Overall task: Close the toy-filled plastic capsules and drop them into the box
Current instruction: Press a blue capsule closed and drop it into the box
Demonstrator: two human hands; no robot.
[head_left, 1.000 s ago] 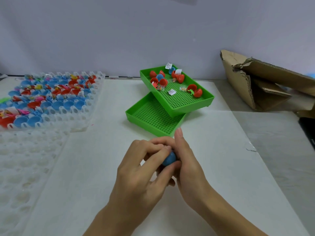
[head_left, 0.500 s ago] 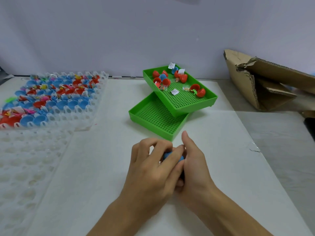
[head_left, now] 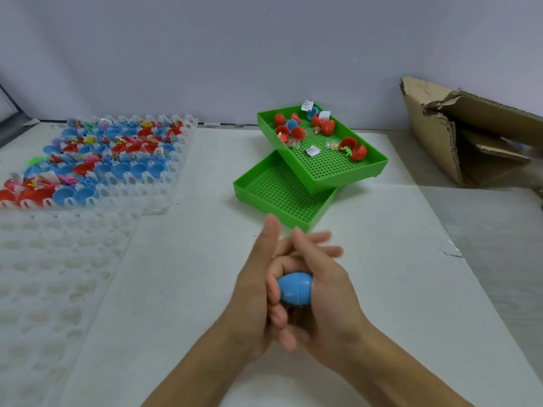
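Note:
A closed blue egg-shaped capsule [head_left: 294, 289] sits between my two hands above the white table. My left hand [head_left: 258, 292] presses it from the left with the thumb pointing up. My right hand [head_left: 326, 298] cups it from the right, its fingers stretched out and blurred. The upper green tray [head_left: 364, 171] holds several open red and blue capsule halves [head_left: 354, 148] with small toys and paper slips. The cardboard box [head_left: 470, 133] lies on its side at the far right, its opening facing me.
A second green tray [head_left: 276, 192] lies under the first, just beyond my fingertips. A clear plastic grid tray [head_left: 117, 160] at the left holds several open red and blue capsules. An unfilled clear grid tray [head_left: 53, 274] lies nearer on the left.
My hands have turned and drawn nearer to me. The capsule, mostly covered before, now shows as a whole closed egg, and my right fingers have spread out.

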